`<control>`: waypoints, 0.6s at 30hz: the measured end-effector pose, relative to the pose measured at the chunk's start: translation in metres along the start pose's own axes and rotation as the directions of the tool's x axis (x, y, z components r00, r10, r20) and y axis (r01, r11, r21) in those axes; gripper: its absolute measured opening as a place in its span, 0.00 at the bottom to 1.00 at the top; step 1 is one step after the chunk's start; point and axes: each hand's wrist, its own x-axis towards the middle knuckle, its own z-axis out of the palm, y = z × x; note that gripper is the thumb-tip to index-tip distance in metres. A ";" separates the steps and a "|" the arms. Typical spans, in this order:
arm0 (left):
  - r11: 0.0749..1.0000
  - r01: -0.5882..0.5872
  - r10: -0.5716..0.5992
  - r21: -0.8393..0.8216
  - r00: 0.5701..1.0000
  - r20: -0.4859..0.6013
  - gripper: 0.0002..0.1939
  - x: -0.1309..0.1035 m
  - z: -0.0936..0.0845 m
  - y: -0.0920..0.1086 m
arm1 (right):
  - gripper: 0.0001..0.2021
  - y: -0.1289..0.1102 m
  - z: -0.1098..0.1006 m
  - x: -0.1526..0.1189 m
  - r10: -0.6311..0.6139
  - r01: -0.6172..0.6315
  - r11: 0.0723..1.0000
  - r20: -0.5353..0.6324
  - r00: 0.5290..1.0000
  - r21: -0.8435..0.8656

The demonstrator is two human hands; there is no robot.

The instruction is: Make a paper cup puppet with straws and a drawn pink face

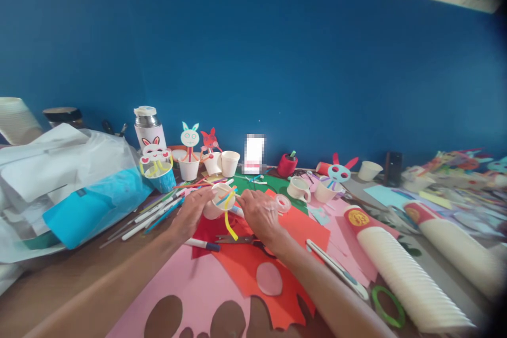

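My left hand (pixel 195 209) is closed on the side of a small white paper cup (pixel 221 200). Blue and orange strips show at the cup's mouth, and a yellow strip (pixel 229 222) hangs down from it. At the cup's right side is my right hand (pixel 259 212), its fingers pinched together around something thin and pale at the rim, too small to name. Under my hands lie open scissors (pixel 237 240) and a dark-capped marker (pixel 204 244), on red paper (pixel 304 227) and pink paper (pixel 178 274).
Paper cups with rabbit figures (pixel 189 168) stand along the blue wall. A plastic bag (pixel 95 153) fills the left side. At right are a cutter (pixel 336 269), green tape (pixel 388 306) and stacked cups (pixel 412 280). Markers (pixel 158 208) lie left of my left hand.
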 end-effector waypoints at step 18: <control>0.992 -0.014 0.015 0.122 1.000 -0.008 0.15 0.001 -0.003 -0.002 | 0.12 0.015 -0.012 0.013 0.162 -0.270 0.857 0.269 0.949 0.438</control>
